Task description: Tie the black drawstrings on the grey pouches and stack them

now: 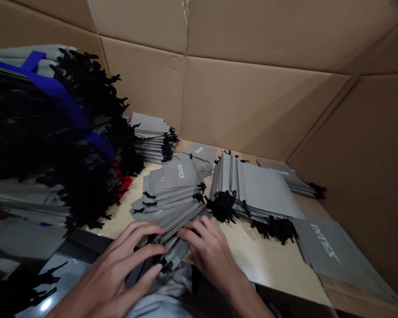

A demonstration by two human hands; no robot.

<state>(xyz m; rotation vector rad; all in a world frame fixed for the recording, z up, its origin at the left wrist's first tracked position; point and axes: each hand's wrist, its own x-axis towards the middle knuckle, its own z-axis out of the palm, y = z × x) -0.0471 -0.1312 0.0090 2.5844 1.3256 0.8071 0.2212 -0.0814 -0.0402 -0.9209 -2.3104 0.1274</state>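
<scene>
A fanned pile of grey drawstring bags with black cords lies in front of me, the top one printed INTEX. At the near edge of the pile, my left hand rests its spread fingers against the left ends of several bags. My right hand is on the other side, its curled fingers pressed on the right edge of the same grey bags. The nearest bags slant down toward the table edge between both hands, and their lower corners are partly hidden by my fingers.
A tall stack of bags with black cords, tied by a blue strap, stands at left. Further bag stacks lie at right and behind. Large INTEX bags lie at far right. Cardboard walls surround the wooden table.
</scene>
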